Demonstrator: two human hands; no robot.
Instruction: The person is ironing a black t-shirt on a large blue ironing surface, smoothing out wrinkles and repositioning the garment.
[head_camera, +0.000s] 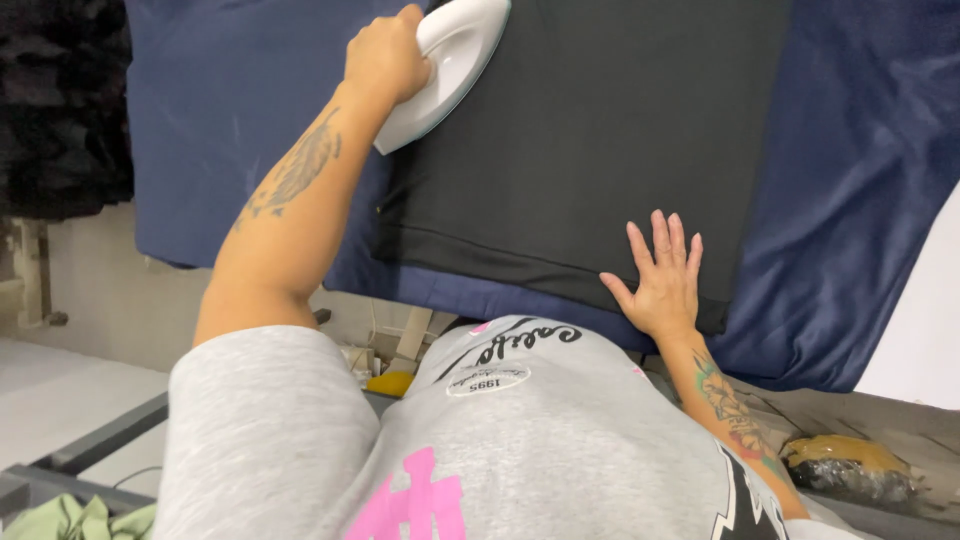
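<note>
Now midway, judging by the smooth cloth: left hand (385, 55) wrapped around the handle of a white iron (445, 65), pressing the far left corner of a black garment (580, 140) spread flat across the blue-covered ironing board (220, 110). Right hand (660, 275) flat, fingers spread, pinning the near hem. No containers visible.

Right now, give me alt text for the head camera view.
The left hand grips a white iron on a black garment, while the right hand lies flat on its hem. Blue padding covers the board beneath.
</note>
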